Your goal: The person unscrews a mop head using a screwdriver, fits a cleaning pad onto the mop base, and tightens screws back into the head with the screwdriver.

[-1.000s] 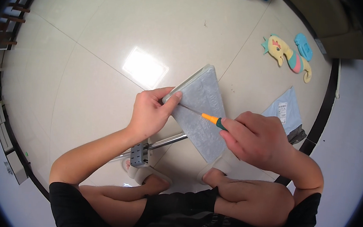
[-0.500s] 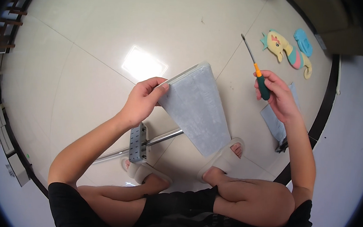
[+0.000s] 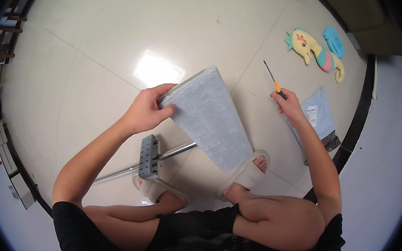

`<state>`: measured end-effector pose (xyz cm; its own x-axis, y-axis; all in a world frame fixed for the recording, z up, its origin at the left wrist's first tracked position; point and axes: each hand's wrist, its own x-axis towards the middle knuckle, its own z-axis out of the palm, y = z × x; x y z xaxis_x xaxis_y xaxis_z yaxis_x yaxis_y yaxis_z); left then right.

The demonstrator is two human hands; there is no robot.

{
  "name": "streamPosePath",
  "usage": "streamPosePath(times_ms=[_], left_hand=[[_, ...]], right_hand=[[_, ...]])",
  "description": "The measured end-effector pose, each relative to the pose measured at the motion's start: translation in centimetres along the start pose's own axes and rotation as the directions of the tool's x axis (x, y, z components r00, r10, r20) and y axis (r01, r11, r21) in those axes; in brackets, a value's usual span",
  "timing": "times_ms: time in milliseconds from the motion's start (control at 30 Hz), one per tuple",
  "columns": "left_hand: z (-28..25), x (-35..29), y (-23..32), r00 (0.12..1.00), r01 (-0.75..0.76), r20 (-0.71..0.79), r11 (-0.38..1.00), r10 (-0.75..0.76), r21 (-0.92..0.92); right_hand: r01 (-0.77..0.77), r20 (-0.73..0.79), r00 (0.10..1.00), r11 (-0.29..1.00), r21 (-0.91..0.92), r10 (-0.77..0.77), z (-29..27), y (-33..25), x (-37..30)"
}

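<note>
A flat, grey-blue rectangular panel (image 3: pixel 213 119) with a pale rim is tilted in front of me, its lower end close to my right slipper. My left hand (image 3: pixel 151 108) grips its upper left corner, thumb on the grey face and fingers behind the edge. Off to the right, my right hand (image 3: pixel 287 106) is closed around the dark green handle of a screwdriver (image 3: pixel 276 85). The screwdriver's yellow collar and metal shaft point up and away from me, apart from the panel. Below my left hand, a grey perforated bracket (image 3: pixel 149 157) sits on a shiny metal tube (image 3: pixel 176 150).
A seahorse plush toy (image 3: pixel 326 60) and a blue plastic item (image 3: pixel 334 41) lie on the tiled floor at the far right. Nearer, a light blue package (image 3: pixel 324 111) with a white label rests beyond my right forearm. Cardboard boxes (image 3: pixel 377 40) stand by the right wall.
My right hand has drawn the screwdriver down and slightly left, showing more of the package. The panel has shifted a little left, and my left hand's grip has moved along its edge.
</note>
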<state>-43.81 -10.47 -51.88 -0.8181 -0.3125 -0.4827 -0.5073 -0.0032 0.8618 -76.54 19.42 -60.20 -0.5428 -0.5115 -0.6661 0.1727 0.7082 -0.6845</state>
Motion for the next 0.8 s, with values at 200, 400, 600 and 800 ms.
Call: streamPosePath(times_ms=[200, 400, 600, 800], left_hand=[[0.3, 0.2, -0.7, 0.998, 0.019, -0.059, 1.000, -0.019, 0.007], [0.2, 0.6, 1.9, 0.998, 0.060, -0.001, 0.998, -0.060, 0.030], [1.3, 1.9, 2.8, 0.988, 0.149, -0.062, 0.966, -0.139, 0.211], [1.1, 2.5, 3.5, 0.982, 0.187, -0.044, 0.939, -0.182, 0.289]], right_hand=[[0.131, -0.114, 0.981, 0.969, -0.211, -0.158, 0.4, 5.1, 2.8], [0.336, -0.169, 0.886, 0.849, -0.409, -0.432, 3.2, 6.8, 5.5], [0.161, -0.128, 0.949, 0.792, -0.590, -0.288, 6.1, 2.4, 6.4], [0.151, -0.115, 0.945, 0.723, -0.674, -0.305, 6.1, 3.3, 8.3]])
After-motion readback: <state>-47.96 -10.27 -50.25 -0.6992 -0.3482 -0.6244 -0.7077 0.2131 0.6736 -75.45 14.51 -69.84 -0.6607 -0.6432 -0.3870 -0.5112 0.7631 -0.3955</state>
